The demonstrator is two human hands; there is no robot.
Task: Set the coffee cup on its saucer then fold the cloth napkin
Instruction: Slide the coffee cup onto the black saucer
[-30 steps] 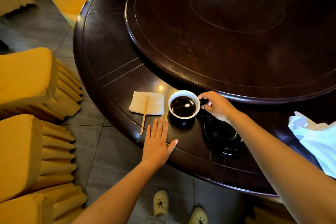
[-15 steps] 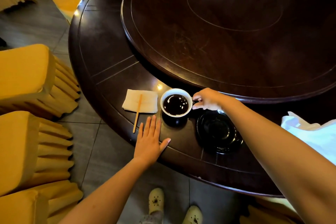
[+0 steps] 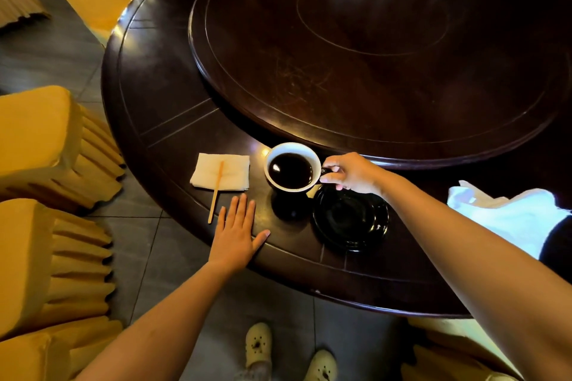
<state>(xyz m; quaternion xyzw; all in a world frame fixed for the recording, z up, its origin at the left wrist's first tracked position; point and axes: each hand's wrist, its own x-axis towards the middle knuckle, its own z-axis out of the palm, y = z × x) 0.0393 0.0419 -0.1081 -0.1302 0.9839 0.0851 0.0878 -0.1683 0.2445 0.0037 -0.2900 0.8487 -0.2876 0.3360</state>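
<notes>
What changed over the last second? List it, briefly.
The right hand, pinching the handle throughout, has drawn the coffee cup away from the paper napkin toward the saucer; it seems slightly lifted, not yet on it. Unchanged: left hand flat on the table, stir stick, saucer, white cloth.

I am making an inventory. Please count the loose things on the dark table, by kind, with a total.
White cup of black coffee: 1
Black glossy saucer: 1
Folded cream paper napkin: 1
Thin wooden stir stick: 1
Crumpled white cloth: 1
Total: 5
</notes>
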